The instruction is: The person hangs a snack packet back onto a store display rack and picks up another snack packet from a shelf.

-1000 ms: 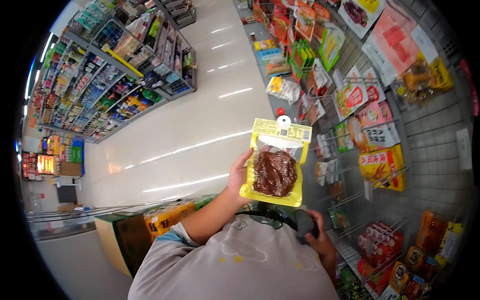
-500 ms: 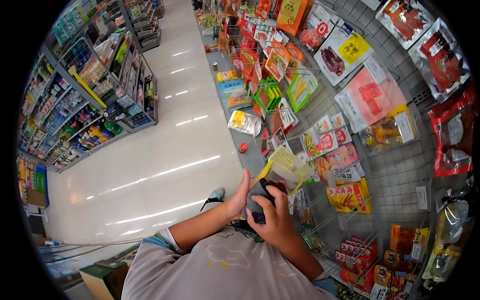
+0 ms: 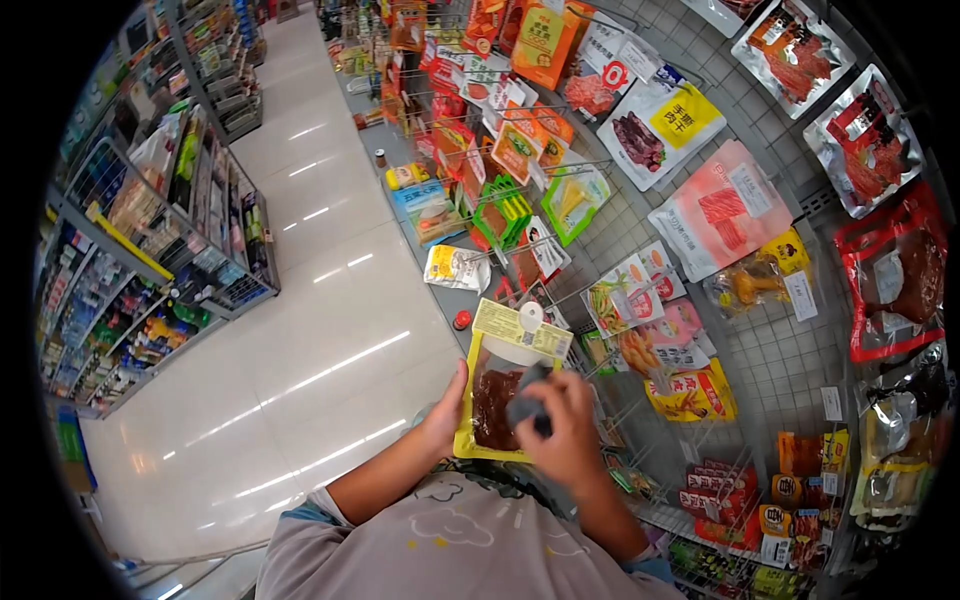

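Observation:
My left hand point(image 3: 444, 412) grips the left side of a yellow-edged clear package point(image 3: 492, 405) with dark brown food inside and a pale yellow label across its top. The package is upright, its front facing me. In my right hand point(image 3: 570, 425) is a dark grey cloth point(image 3: 530, 400), pressed over the package's right part or held just in front of it. Fingers and cloth hide that part of the package.
Wire racks at the right hold hanging packets, among them a pink one point(image 3: 722, 210) and a yellow one point(image 3: 692, 392). A white-yellow bag point(image 3: 457, 268) and a red-capped jar point(image 3: 462, 320) stand on the shelf ledge. Stocked shelves point(image 3: 150, 240) line the left.
The package, tilted and partly hidden half a second ago, now faces me upright. The cloth has come over its front in my right hand. The view has turned toward the racks.

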### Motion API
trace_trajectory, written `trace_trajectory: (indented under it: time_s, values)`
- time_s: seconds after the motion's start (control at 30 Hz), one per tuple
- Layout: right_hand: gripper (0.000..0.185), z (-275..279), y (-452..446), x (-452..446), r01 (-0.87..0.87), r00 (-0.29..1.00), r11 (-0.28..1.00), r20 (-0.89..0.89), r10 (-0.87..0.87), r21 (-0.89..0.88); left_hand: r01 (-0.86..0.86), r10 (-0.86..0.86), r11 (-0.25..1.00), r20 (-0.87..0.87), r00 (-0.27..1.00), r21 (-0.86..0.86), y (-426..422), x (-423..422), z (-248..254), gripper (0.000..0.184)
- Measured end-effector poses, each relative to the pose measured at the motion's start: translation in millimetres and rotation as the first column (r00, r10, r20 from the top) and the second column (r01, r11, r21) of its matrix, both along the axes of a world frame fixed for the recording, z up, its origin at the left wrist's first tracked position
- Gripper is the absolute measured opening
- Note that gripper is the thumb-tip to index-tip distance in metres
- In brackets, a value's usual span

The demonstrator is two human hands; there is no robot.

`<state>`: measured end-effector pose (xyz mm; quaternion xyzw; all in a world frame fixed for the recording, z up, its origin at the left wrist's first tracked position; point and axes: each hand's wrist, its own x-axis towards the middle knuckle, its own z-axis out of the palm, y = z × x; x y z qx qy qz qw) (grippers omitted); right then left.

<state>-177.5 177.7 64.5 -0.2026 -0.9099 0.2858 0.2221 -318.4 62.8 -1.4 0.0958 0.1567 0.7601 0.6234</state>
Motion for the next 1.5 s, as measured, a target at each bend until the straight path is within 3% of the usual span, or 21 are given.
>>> trace_trajectory:
  time_s: [0.07, 0.17, 0.27, 0.4, 0.47, 0.57, 0.6, 0.67, 0.73, 0.77, 0.8, 0.87, 0.93, 1.0, 1.07, 1.1, 1.23, 1.33, 1.4, 1.47, 1.5]
  values:
    - [0.033, 3.6, -30.7, 2.3, -0.217, 0.975, 0.969, 0.027, 0.221, -0.116, 0.003, -0.007, 0.998, -0.058, 0.998, -0.062, 3.4, -6.5, -17.6, 0.074]
    - [0.028, 1.4, -43.4, -1.3, -0.226, 0.972, 0.974, 0.060, 0.225, 0.008, 0.153, -0.154, 0.986, 0.000, 0.988, -0.069, 10.3, -13.5, -17.1, 0.075]
    - [0.019, 0.9, -20.1, 9.5, -0.104, 0.993, 0.991, 0.046, 0.108, -0.083, 0.149, -0.150, 0.988, -0.034, 0.988, -0.038, 16.9, -12.3, -22.7, 0.070]
    - [0.018, -4.1, 11.3, 24.2, 0.113, 0.990, 0.994, 0.082, -0.112, -0.012, 0.263, -0.270, 0.959, -0.064, 0.961, -0.108, 18.6, -6.7, -16.4, 0.078]
    - [0.017, 0.7, 24.8, 20.8, 0.305, 0.947, 0.934, 0.046, -0.318, 0.188, 0.320, -0.325, 0.940, -0.028, 0.945, -0.116, 19.7, -0.4, -19.2, 0.075]
    - [0.017, 12.1, 31.4, 13.0, 0.472, 0.881, 0.847, -0.096, -0.464, 0.245, 0.343, -0.374, 0.907, -0.096, 0.922, -0.244, 18.3, 12.2, -7.5, 0.071]
    - [0.017, 11.4, 28.8, 14.3, 0.480, 0.877, 0.842, -0.098, -0.471, 0.246, 0.355, -0.380, 0.910, -0.088, 0.921, -0.215, 18.6, 16.6, -5.0, 0.069]
    - [0.017, 8.1, 21.7, 18.2, 0.329, 0.938, 0.915, -0.197, -0.287, 0.233, 0.372, -0.392, 0.909, -0.081, 0.916, -0.189, 19.5, 25.1, -7.1, 0.066]
    - [0.015, 0.0, 7.1, 21.8, 0.065, 0.972, 0.992, -0.231, -0.039, 0.106, 0.262, -0.254, 0.946, 0.064, 0.965, -0.191, 18.3, 30.2, -15.4, 0.063]
    - [0.015, -3.0, 1.2, 25.3, 0.022, 0.978, 0.990, -0.210, 0.008, 0.140, 0.249, -0.240, 0.965, 0.105, 0.965, -0.084, 18.0, 28.3, -16.8, 0.059]
    - [0.014, -5.8, -4.4, 30.4, -0.023, 0.981, 0.985, -0.187, 0.055, 0.171, 0.226, -0.218, 0.967, 0.073, 0.973, -0.122, 17.5, 25.0, -17.0, 0.057]
    - [0.013, -10.0, -12.5, 43.9, 0.015, 0.984, 0.995, -0.180, 0.003, 0.096, 0.116, -0.115, 0.988, 0.021, 0.993, -0.103, 14.3, 27.7, -8.5, 0.058]
    - [0.013, -22.0, -13.7, 57.3, 0.105, 0.982, 0.979, -0.134, -0.130, -0.176, -0.006, 0.001, 0.994, -0.048, 0.999, -0.113, 8.9, 24.5, 3.0, 0.060]
    - [0.014, -26.3, -17.9, 62.0, 0.112, 0.989, 0.981, -0.083, -0.126, -0.157, -0.027, 0.008, 0.989, -0.127, 0.992, -0.148, 5.0, 24.7, 7.2, 0.065]
    - [0.021, -23.7, -32.2, 55.6, 0.121, 0.979, 0.761, -0.052, -0.199, -0.637, -0.089, 0.050, 0.994, -0.473, 0.880, -0.060, 5.2, 29.6, 0.3, 0.072]
    - [0.048, -25.6, -34.7, 54.6, 0.073, 0.993, 0.787, -0.029, -0.114, -0.612, 0.047, -0.023, 0.998, -0.406, 0.913, 0.048, 4.5, 30.3, -6.4, 0.082]
    - [0.074, -22.1, -40.0, 60.3, 0.095, 0.995, 0.803, 0.073, -0.065, -0.588, 0.084, -0.061, 0.996, -0.447, 0.893, 0.032, 1.5, 51.0, -9.6, 0.089]
    - [0.067, -22.9, -45.1, 64.3, 0.168, 0.986, 0.872, 0.083, -0.146, -0.459, 0.106, -0.091, 0.994, -0.353, 0.931, 0.025, 0.6, 59.9, -5.4, 0.090]
    - [0.061, -21.5, -46.4, 69.6, 0.183, 0.983, 0.852, 0.071, -0.171, -0.491, 0.169, -0.155, 0.985, -0.341, 0.927, 0.011, 1.7, 61.7, -8.1, 0.086]
    - [0.038, -28.2, -42.3, 76.8, 0.190, 0.973, 0.867, -0.028, -0.227, -0.461, 0.118, -0.126, 0.992, -0.420, 0.899, -0.045, 4.8, 56.2, -7.2, 0.075]
    - [0.029, -34.0, -40.5, 84.3, 0.221, 0.956, 0.798, -0.039, -0.291, -0.561, 0.074, -0.122, 0.991, -0.555, 0.823, -0.107, 7.4, 52.7, 3.5, 0.073]
